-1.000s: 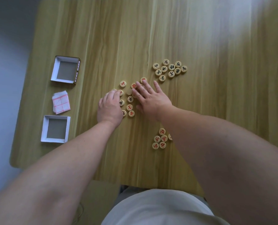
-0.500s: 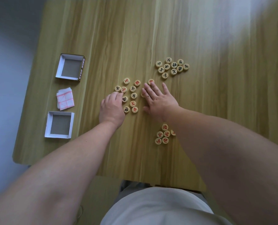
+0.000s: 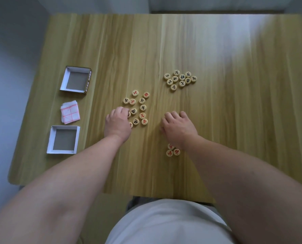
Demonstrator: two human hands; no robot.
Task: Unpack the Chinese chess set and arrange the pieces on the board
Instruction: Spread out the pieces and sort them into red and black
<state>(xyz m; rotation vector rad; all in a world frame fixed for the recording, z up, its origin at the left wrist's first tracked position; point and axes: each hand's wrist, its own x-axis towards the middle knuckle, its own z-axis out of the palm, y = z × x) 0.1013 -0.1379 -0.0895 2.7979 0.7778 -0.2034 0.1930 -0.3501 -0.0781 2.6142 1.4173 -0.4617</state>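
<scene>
Sorting by colour is the step, I reckon. The left hand (image 3: 117,122) sits on the near-left edge of the mixed pile (image 3: 143,107), fingers curled down over a couple of pieces. The tips are hidden, so I can't tell if one is pinched. The right hand (image 3: 179,126) is right of the mixed pile and clear of it, knuckles up, fingers tucked under. I can't tell if it holds anything either.

The black group (image 3: 182,77) is far-right of the pile, well apart. The red group (image 3: 169,153) is near-right of it, partly under the right wrist. The folded board (image 3: 70,111) lies left of the pile between the two empty box halves (image 3: 76,81) (image 3: 64,140), not yet opened.

Risks:
- The right wrist hangs over the red group, so a lazy pull-back drags it and scatters the reds.
- The left fingers cover pieces and I can't read the colour under them, so one could easily go to the wrong group.
- The discs are round. One tipped on edge rolls, and the table (image 3: 217,111) shows no lip.
- The sorted groups and the pile probably sit where the opened board has to go, so spreading the sheet would shove them.
- The board looks like thin, creased paper. It likely won't lie flat, and pieces set on it would slide.
</scene>
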